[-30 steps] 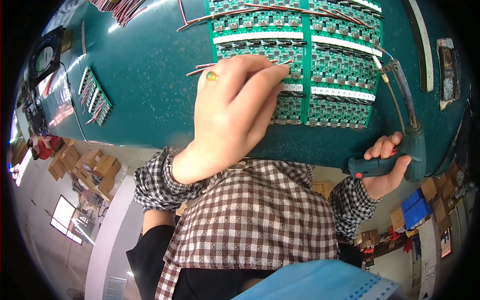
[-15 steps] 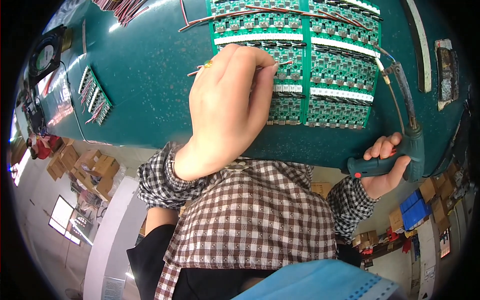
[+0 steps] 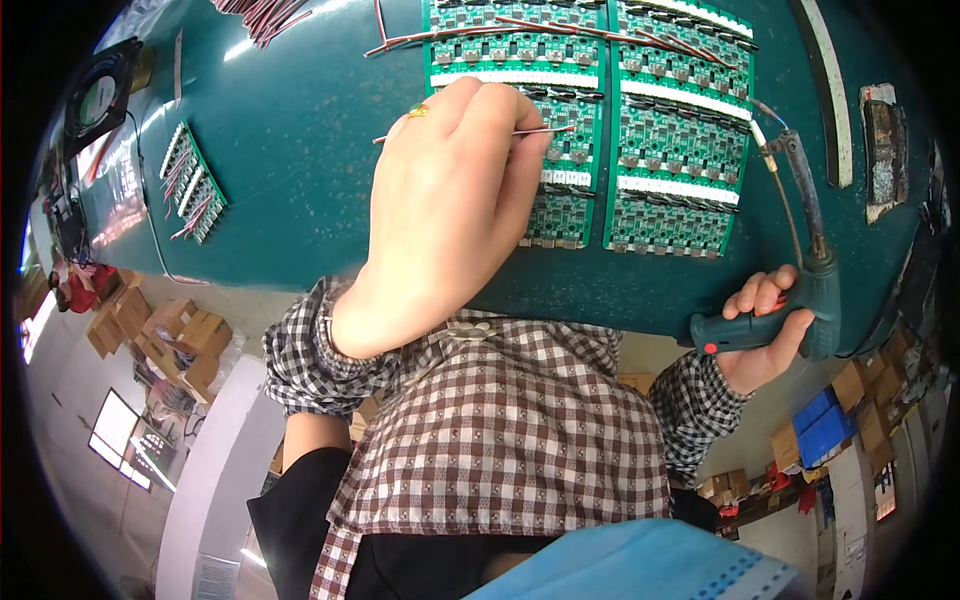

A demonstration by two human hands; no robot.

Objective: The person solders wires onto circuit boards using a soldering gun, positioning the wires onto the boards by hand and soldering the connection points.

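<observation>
My left hand (image 3: 450,200) is closed in a pinch on a thin red, white and black wire (image 3: 545,130). One end of the wire points right over the left green circuit board panel (image 3: 565,215); the other sticks out past my knuckles. The fingertips hide part of this panel. At the lower right my right hand (image 3: 765,330) is wrapped round the grip of a dark green soldering gun (image 3: 822,300), a finger near its red trigger. The gun's tip reaches the right edge of the right circuit board panel (image 3: 675,150).
Loose wires (image 3: 480,32) lie across the panels, with a wire bundle (image 3: 262,18) at the far left. A small wired board (image 3: 195,185) and a black fan (image 3: 100,95) are on the left. On the right lie a pale strip (image 3: 835,100) and a worn dark block (image 3: 884,150).
The left panel has shifted slightly left, widening the gap to the right panel. My left hand and the wire have also moved a little left. My right hand keeps its hold on the soldering gun.
</observation>
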